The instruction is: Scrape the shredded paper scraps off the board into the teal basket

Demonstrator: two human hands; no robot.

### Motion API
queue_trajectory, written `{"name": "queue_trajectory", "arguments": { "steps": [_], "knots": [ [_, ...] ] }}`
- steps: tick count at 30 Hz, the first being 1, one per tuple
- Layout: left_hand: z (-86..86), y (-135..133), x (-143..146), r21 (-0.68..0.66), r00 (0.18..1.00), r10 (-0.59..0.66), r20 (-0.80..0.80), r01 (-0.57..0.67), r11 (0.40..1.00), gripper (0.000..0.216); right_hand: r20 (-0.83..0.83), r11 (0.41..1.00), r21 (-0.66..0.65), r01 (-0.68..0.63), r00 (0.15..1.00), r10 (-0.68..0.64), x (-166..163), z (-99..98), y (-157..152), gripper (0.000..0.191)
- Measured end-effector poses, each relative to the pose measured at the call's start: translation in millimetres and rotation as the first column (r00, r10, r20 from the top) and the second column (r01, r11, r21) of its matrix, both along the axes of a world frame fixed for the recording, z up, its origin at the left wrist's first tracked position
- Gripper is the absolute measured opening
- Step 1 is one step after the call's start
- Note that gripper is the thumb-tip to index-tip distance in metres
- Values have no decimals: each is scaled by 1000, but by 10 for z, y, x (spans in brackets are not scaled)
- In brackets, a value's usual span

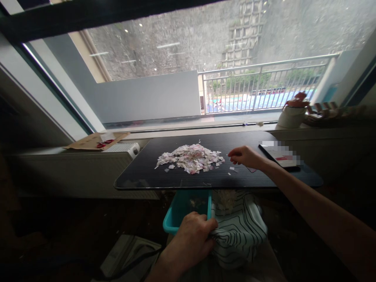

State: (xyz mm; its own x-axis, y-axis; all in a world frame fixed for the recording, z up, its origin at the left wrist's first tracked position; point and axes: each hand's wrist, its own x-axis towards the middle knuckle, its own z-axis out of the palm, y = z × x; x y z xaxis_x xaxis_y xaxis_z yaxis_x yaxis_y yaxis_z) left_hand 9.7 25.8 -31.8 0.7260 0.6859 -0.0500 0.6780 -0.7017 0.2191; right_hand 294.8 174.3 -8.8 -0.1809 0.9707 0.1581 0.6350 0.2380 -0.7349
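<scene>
A heap of small torn paper scraps (194,156), white with pinkish tints, lies on the dark wood-grain tabletop (138,172). Just right of it hovers my right hand (242,155), thumb and fingers pinched together; what they hold, if anything, is too small to name. A few loose scraps (233,169) lie beneath that hand. Below the table edge, my left hand (194,239) is closed on a white cloth with black wavy stripes (237,231). Pale scraps (226,199) show at the cloth's upper part. Against the same hand stands a turquoise bin (169,219), its contents dim.
On the table's right lies a dark-edged flat item (282,156), partly blurred out. A bottle with a reddish lid (292,113) stands on the sill. Left, red-handled scissors (105,143) rest on brown paper (85,141) above a white radiator (123,149).
</scene>
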Motion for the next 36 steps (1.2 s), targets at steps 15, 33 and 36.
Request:
{"name": "queue_trajectory", "arguments": {
  "steps": [15, 33, 36],
  "knots": [
    [57, -17, 77, -34, 1000, -6, -27, 5, 999, 10, 731, 955, -111, 274, 673, -108, 390, 142, -142, 47],
    [35, -16, 86, -67, 999, 6, -31, -8, 998, 11, 602, 981, -192, -22, 787, 135, -14, 226, 324, 59],
    [28, -15, 85, -66, 999, 6, -33, -8, 998, 12, 612, 968, -249, -6, 774, 163, -16, 245, 396, 60]
  ]
}}
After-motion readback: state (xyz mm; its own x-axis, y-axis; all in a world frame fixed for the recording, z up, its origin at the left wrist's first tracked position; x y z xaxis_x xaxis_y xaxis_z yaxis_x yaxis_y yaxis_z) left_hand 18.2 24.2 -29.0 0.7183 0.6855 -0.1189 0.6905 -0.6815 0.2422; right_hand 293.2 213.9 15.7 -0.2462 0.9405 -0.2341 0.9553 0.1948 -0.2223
